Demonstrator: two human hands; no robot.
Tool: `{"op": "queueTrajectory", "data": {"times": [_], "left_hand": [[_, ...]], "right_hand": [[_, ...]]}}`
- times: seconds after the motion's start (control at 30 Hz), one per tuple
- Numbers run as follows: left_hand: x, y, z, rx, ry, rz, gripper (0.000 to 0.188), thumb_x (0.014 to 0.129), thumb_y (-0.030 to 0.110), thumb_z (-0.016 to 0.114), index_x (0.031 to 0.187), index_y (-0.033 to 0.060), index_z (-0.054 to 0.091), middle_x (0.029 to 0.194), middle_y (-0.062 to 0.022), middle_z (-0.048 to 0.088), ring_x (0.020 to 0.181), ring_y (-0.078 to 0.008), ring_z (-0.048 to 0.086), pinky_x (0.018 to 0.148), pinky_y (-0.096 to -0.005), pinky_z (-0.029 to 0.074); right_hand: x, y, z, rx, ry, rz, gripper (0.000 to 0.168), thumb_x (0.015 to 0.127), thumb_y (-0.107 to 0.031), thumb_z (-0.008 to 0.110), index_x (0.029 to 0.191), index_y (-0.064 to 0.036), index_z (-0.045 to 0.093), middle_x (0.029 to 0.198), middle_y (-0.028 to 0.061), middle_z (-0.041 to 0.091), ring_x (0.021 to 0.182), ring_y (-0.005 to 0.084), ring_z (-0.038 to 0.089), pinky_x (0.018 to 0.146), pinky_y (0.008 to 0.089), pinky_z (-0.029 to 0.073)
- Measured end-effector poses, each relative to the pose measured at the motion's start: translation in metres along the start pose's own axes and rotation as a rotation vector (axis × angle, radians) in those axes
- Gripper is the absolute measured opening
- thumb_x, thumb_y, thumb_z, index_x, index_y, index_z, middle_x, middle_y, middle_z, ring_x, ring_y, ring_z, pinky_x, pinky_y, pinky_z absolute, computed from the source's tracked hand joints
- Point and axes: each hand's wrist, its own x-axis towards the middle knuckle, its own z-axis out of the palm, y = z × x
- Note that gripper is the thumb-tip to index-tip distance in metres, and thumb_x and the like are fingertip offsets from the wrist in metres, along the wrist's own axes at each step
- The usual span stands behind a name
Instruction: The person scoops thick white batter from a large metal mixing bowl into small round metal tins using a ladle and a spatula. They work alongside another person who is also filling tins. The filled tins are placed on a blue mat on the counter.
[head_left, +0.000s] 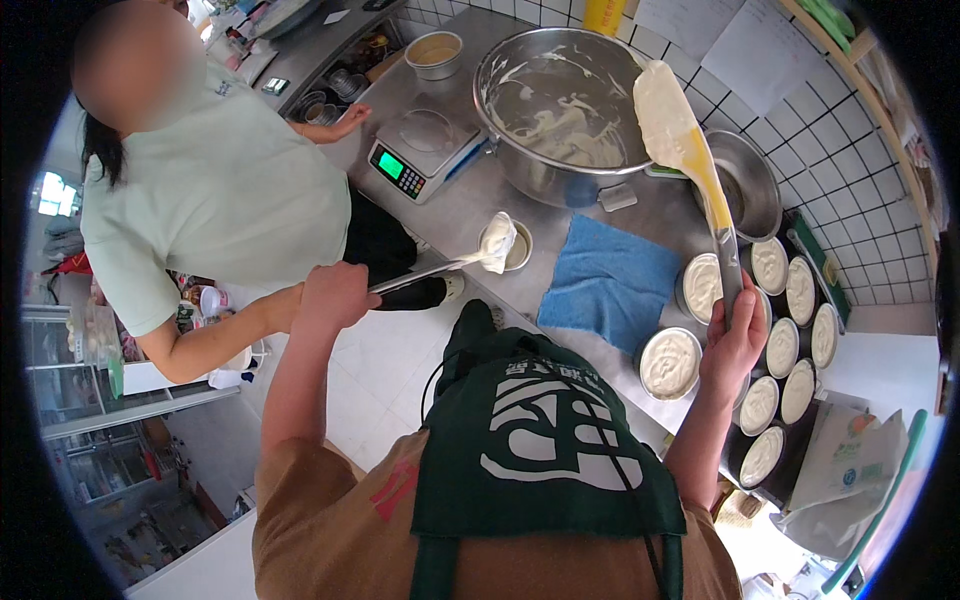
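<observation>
My left hand (339, 294) grips the metal handle of a spoon-like utensil (427, 274). Its end is thickly coated with white batter or cream (496, 244), and it hangs over a small round tin (519, 255) at the counter edge. In my right hand (736, 334) is the grey handle of a yellow spatula (709, 176), held upright with its blade smeared with the same mixture. Beyond it stands a large steel mixing bowl (559, 124) with mixture left on its bottom and walls. Filled round tins (670, 364) sit near my right hand.
A co-worker (217, 180) stands at the left; one forearm reaches behind my left wrist. A digital scale (427, 154), a blue cloth (607, 277) and a steel bowl (742, 184) occupy the counter (450, 217). Several filled tins (782, 347) crowd a dark tray at right.
</observation>
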Motion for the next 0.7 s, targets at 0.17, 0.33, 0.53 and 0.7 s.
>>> {"op": "queueTrajectory", "data": {"times": [0.17, 0.33, 0.53, 0.7], "left_hand": [[0.000, -0.005, 0.004, 0.079, 0.055, 0.187, 0.032, 0.098, 0.034, 0.054, 0.091, 0.0059, 0.067, 0.084, -0.0107, 0.069, 0.083, -0.0314, 0.068, 0.073, -0.0443, 0.053], [-0.008, -0.010, -0.012, 0.093, 0.113, 0.329, 0.030, 0.100, 0.030, 0.050, 0.087, 0.0064, 0.063, 0.083, -0.0111, 0.068, 0.082, -0.0307, 0.068, 0.071, -0.0457, 0.052], [-0.021, -0.012, -0.028, 0.147, 0.136, 0.371, 0.029, 0.100, 0.028, 0.051, 0.085, 0.0064, 0.061, 0.082, -0.0108, 0.067, 0.080, -0.0301, 0.067, 0.071, -0.0441, 0.051], [-0.040, -0.016, -0.043, 0.161, 0.137, 0.376, 0.022, 0.098, 0.024, 0.052, 0.088, 0.0073, 0.062, 0.087, -0.0105, 0.063, 0.084, -0.0326, 0.065, 0.077, -0.0461, 0.050]], "right_hand": [[-0.003, -0.003, 0.004, -0.019, 0.060, 0.020, 0.036, 0.105, -0.031, 0.051, 0.127, -0.005, 0.063, 0.083, -0.0042, 0.058, 0.064, 0.0006, 0.049, 0.051, 0.0135, 0.033], [-0.003, -0.002, -0.003, -0.031, 0.054, 0.006, 0.035, 0.105, -0.030, 0.051, 0.125, -0.005, 0.064, 0.081, -0.0038, 0.057, 0.063, 0.0003, 0.049, 0.048, 0.0146, 0.030], [-0.002, 0.000, -0.007, -0.008, 0.081, 0.017, 0.035, 0.105, -0.031, 0.051, 0.124, -0.006, 0.065, 0.081, -0.0052, 0.057, 0.063, 0.0004, 0.050, 0.050, 0.0131, 0.033], [-0.002, 0.002, -0.010, 0.009, 0.099, 0.031, 0.034, 0.104, -0.032, 0.053, 0.124, -0.006, 0.065, 0.083, -0.0054, 0.058, 0.063, 0.0004, 0.050, 0.050, 0.0124, 0.033]]}}
